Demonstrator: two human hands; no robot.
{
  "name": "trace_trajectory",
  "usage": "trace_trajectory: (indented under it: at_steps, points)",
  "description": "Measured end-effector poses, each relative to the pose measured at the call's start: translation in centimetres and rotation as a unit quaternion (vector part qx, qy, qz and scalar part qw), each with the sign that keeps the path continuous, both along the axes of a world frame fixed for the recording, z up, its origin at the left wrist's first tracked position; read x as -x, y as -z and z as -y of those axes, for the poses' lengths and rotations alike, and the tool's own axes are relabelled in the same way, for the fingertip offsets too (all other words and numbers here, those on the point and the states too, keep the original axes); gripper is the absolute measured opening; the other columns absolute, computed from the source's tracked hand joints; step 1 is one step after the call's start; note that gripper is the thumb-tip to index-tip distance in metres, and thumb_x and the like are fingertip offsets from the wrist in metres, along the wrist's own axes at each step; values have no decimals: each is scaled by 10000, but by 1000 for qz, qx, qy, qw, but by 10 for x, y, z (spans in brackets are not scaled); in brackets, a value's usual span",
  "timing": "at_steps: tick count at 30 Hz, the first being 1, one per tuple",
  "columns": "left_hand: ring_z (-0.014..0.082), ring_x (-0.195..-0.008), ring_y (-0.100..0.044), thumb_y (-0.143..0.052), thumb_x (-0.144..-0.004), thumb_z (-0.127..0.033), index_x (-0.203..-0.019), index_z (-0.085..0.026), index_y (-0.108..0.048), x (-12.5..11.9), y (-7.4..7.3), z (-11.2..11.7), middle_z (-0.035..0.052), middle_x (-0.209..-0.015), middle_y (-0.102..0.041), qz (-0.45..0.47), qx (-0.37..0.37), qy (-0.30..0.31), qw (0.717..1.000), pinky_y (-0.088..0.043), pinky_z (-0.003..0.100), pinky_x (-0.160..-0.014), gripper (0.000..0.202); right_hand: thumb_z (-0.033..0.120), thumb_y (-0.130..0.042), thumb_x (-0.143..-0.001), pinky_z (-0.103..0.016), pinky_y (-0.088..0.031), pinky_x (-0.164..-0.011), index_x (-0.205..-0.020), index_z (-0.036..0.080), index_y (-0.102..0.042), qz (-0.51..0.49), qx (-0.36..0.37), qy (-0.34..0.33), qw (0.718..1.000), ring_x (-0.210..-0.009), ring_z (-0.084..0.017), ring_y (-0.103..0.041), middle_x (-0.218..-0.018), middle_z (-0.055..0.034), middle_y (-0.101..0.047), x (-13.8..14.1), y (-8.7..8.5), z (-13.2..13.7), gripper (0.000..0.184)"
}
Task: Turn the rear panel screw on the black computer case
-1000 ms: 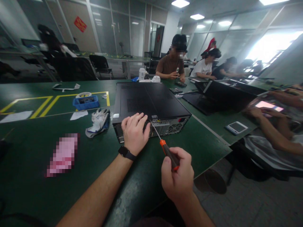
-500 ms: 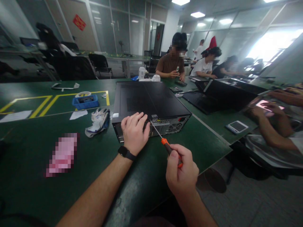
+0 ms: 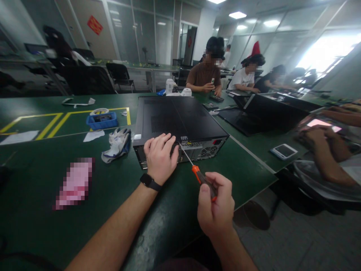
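A black desktop computer case (image 3: pixel 172 113) lies flat on the green table, its rear panel facing me. My left hand (image 3: pixel 161 152) rests on the near top edge of it, fingers over the lid and thumb apart at the rear side. My right hand (image 3: pixel 216 203) is closed round the handle of an orange and dark grey screwdriver (image 3: pixel 196 171). The shaft slants up and left to the rear edge of the case, beside my left thumb. Whatever the tip touches is too small to make out.
Left of the case lie work gloves (image 3: pixel 116 145), a blue bin (image 3: pixel 102 121) and a pink blurred item (image 3: pixel 75 183). Another dark case (image 3: pixel 275 113) stands to the right, near a white phone-like device (image 3: pixel 284 151) and a co-worker's arms (image 3: pixel 329 145). Other people sit across the table.
My right hand has shifted slightly left and turned round the screwdriver handle. My left hand and the case stay in place. The co-worker's hands at right have moved a little.
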State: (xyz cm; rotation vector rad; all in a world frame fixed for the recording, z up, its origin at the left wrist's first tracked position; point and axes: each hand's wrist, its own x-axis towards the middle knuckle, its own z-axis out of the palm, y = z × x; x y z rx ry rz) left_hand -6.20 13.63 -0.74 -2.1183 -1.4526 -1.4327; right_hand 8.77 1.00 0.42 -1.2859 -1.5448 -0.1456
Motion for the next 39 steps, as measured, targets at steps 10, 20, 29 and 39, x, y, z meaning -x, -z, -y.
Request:
trace_trajectory:
  at_steps: [10, 20, 29, 39]
  points:
    - [324, -1294, -670, -632, -998, -296, -1249, -248, -730, 0, 0, 0, 100, -1330, -769, -9, -9, -8, 1000, -376, 557, -1137, 274, 192, -516, -1021, -233, -522, -547, -1197, 214, -542, -1, 3, 9, 1000, -575, -111, -654, -830, 9, -689, 2, 2, 2, 179]
    - [330, -1318, -652, -635, -990, -291, -1262, -255, -732, 0, 0, 1, 104, -1348, -760, 3, 7, 2, 1000, -354, 571, -1157, 291, 190, -527, -1015, -270, -554, -604, -1190, 219, -560, 33, -19, 36, 999, -659, -143, -691, -891, -25, -708, 2, 1, 1, 180]
    - [323, -1310, -659, -629, -997, -292, -1249, -256, -733, 0, -2, 1, 99, -1333, -766, -3, 2, -4, 1000, -364, 556, -1150, 275, 177, -535, -991, -277, -588, -671, -1180, 211, -551, 43, -34, 12, 998, -733, -156, -718, -912, -25, -693, 2, 3, 0, 193]
    - [324, -1317, -655, -633, -994, -289, -1257, -233, -736, 0, 0, 1, 111, -1341, -763, -3, 3, -2, 1000, -351, 549, -1154, 288, 177, -519, -999, -255, -561, -638, -1205, 201, -545, 32, -32, -1, 999, -693, -136, -692, -895, -16, -684, -1, 3, 0, 209]
